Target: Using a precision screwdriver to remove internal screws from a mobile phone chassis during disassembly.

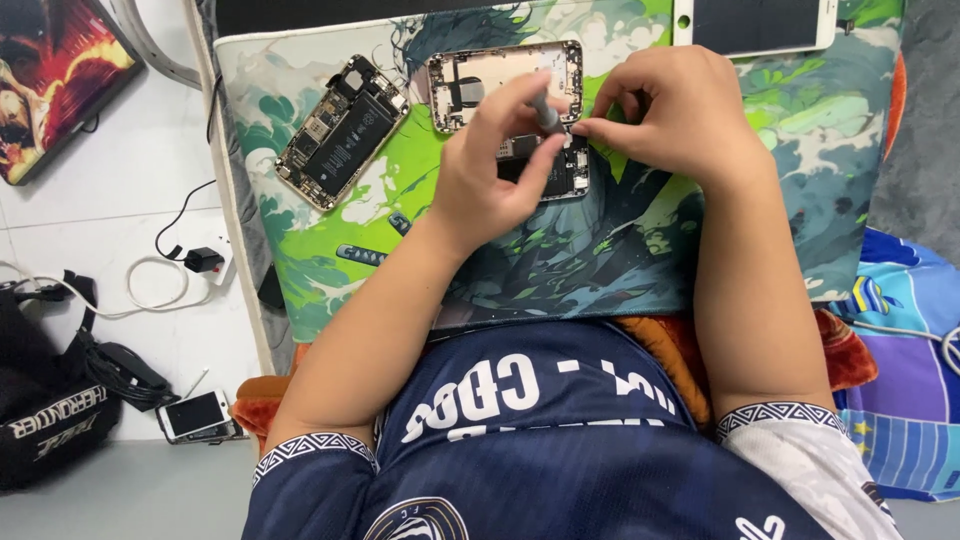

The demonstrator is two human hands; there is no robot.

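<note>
We sit over a printed green and blue mat (700,200) that covers the worktop, and it carries all the small parts so nothing slides or gets lost against a bare surface. Our left hand (490,170) has its grip clenched on a slim grey screwdriver (545,110), pinched between thumb and fingers and tilted so its tip comes down onto the opened phone (470,80) near the middle of the mat's far edge. Holding it close to the tip gives fine control over tiny screws, we judge. Our right hand (680,110) rests just beside the tool, its fingertips (585,127) pinched together at the phone's right side; whether they hold a small part or simply steady the housing we cannot tell. The phone's pale inner shell faces up, its lower half hidden under our left hand.

A second opened phone (342,130) with its dark battery showing lies tilted toward the mat's far left corner, well apart from the work, likely parked out of the way. A white screen panel (755,22) lies at the far right edge, face up. Off the mat, on the floor at left, lie a white charger cable (150,290), a small white phone (195,413) and a black bag (50,410).
</note>
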